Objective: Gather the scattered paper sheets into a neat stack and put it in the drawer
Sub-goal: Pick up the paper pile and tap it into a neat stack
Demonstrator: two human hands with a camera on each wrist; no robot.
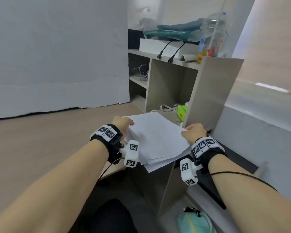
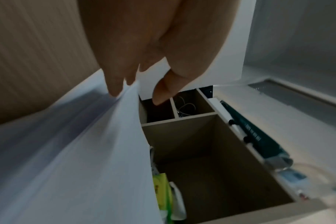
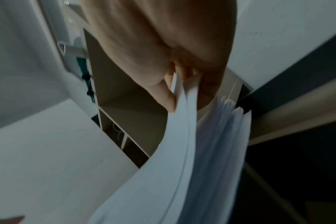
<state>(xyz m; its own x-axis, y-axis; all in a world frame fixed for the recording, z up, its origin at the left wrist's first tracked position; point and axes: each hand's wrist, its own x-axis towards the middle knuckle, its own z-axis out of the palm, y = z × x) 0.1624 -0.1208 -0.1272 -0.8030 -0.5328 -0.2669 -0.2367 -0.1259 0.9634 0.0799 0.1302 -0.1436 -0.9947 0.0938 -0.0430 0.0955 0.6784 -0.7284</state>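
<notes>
A stack of several white paper sheets (image 1: 156, 140) is held in the air between both hands, over the desk's right edge and in front of the shelf unit. Its sheets are loosely aligned, and the near corners fan out. My left hand (image 1: 123, 125) grips the stack's left edge, thumb on top; in the left wrist view its fingers (image 2: 113, 87) lie against the paper (image 2: 86, 151). My right hand (image 1: 193, 132) pinches the right edge; the right wrist view shows the thumb (image 3: 167, 97) pressing the sheets (image 3: 182, 151). I cannot make out a drawer.
A beige shelf unit (image 1: 171, 81) with open compartments stands behind the paper, holding a green packet (image 1: 181, 111) and cables. A plastic bottle (image 1: 212, 31) and teal cloth sit on top. Below are a beige cabinet side (image 1: 154, 185) and a mint bag (image 1: 195, 222). The wooden desk top (image 1: 40, 140) extends left.
</notes>
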